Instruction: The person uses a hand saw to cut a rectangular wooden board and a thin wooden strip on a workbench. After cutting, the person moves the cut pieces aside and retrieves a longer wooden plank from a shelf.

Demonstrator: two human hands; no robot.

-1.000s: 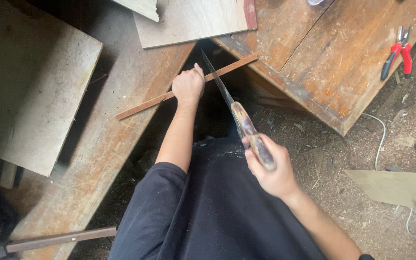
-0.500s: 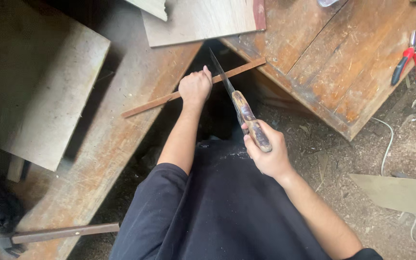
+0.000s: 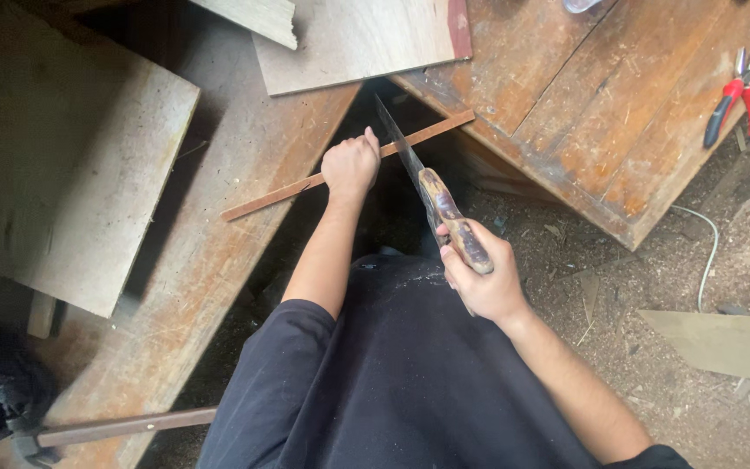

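**Thin wooden strip being held under a hand saw**

While the thin wooden strip [image 3: 271, 194] is lying across the gap between a long plank [image 3: 219, 260] and a worn wooden table [image 3: 601, 130], it is being gripped near its middle by the left hand [image 3: 351, 165], whose fingers are closed around it. A hand saw [image 3: 431, 195] is being held by its wooden handle in the right hand [image 3: 479, 274], which is wrapped tightly about the grip. The blade is being pointed up and away from the body, and its edge is meeting the strip just to the right of the left hand. One end of the strip is resting on the plank, the other on the table's edge. Red-handled pliers [image 3: 737, 95] are lying on the table's far right, well apart from the saw. A hammer [image 3: 88, 430] is lying at the lower left, by the plank's near end. Sawdust is scattered over the dark shirt [image 3: 410, 373] and the ground.
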